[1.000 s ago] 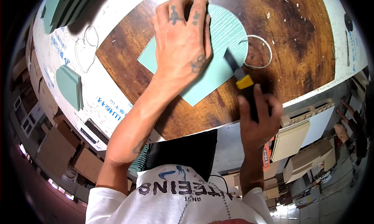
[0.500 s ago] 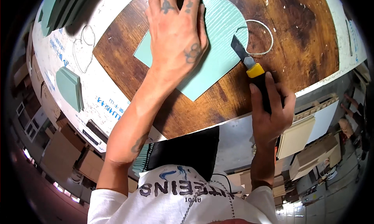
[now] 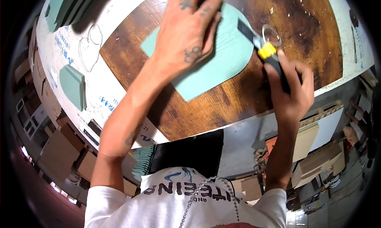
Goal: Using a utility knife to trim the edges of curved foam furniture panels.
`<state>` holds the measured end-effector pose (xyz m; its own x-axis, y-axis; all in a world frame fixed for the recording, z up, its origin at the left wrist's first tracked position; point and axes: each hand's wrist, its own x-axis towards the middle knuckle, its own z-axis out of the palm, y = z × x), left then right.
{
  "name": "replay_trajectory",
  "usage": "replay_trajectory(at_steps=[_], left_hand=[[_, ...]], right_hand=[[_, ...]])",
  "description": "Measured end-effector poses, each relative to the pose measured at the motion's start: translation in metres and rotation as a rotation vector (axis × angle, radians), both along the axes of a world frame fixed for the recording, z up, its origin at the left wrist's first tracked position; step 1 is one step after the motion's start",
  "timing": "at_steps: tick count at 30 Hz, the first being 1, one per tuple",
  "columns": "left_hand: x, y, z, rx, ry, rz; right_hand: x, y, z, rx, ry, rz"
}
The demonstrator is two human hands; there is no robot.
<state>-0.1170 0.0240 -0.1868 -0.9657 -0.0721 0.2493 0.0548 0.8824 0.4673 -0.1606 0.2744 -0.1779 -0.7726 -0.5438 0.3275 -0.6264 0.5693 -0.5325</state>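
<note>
A pale green sheet (image 3: 232,49), rounded on its right side and pointed at its lower corner, lies flat on a dark wood-grain board. My left hand (image 3: 184,39) presses on it from above, fingers bent and their tips hidden. My right hand (image 3: 293,83) is wrapped round a utility knife (image 3: 268,51) with a black handle and yellow collar. The dark blade points up and left, over or against the sheet's curved right edge; I cannot tell if it touches. A thin pale strip (image 3: 269,26) curls in a loop beside the knife.
The wood-grain board (image 3: 198,123) rests on a white table with blue markings. Green pieces stand stacked (image 3: 75,9) at the far left, and a smaller rounded stack (image 3: 72,85) lies below. A loose strip (image 3: 80,55) loops between them. Small scraps dot the board's right side.
The green sheet has turned slightly clockwise, and my left hand has shifted right with it. My right hand and the knife have moved right and a little up. The pale loop looks smaller.
</note>
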Motion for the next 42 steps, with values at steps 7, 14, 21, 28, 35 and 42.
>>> replay_trajectory(at_steps=[7,14,21,28,35,42], left_hand=[[0.013,0.022,0.001,-0.164,-0.029,0.311],[0.028,0.025,-0.007,-0.107,0.021,0.34],[0.031,0.023,-0.008,-0.095,0.0,0.335],[0.025,0.025,-0.005,-0.084,0.069,0.324],[-0.009,0.002,-0.006,0.063,0.129,-0.292],[0.029,0.037,-0.008,-0.186,0.005,0.613]], right_hand=[[0.065,0.03,0.015,0.21,-0.146,-0.088],[0.049,0.024,0.015,0.214,-0.109,-0.105],[0.018,0.013,0.008,0.213,-0.059,-0.001],[-0.036,-0.013,0.001,-0.005,0.046,0.185],[0.033,0.046,0.022,0.192,-0.177,0.048],[0.046,0.042,0.018,0.191,-0.15,-0.075]])
